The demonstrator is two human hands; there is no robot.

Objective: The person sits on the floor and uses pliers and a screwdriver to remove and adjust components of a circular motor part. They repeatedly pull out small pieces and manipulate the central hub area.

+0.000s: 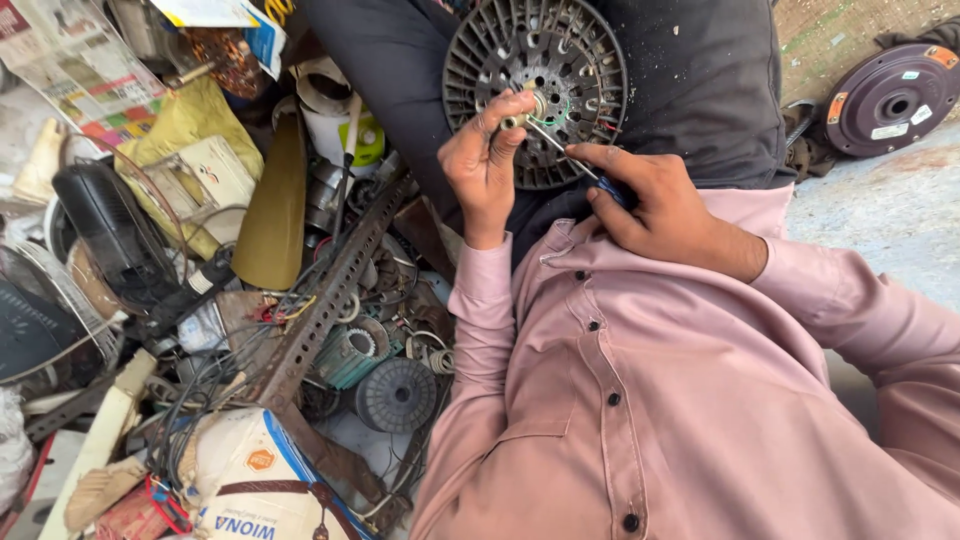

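The person's left hand [484,165] is raised with its wrist bent, thumb and forefinger pinched together at their tips, the other fingers curled loosely behind. The right hand [655,205] lies just beside it, fingers folded into a closed grip, forefinger stretched forward toward the left fingertips; what sits inside the fist is mostly hidden. Both forearms come up in pink buttoned sleeves, elbows spread apart.

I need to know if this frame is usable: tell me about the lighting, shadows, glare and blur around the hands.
Head view: even, soft daylight, no hard shadows or glare; the left hand, right hand and thin tool at the ribbed round motor part are sharp; the dark cloth behind loses detail; the clutter pile is clear, with wide-angle stretching at the edges.
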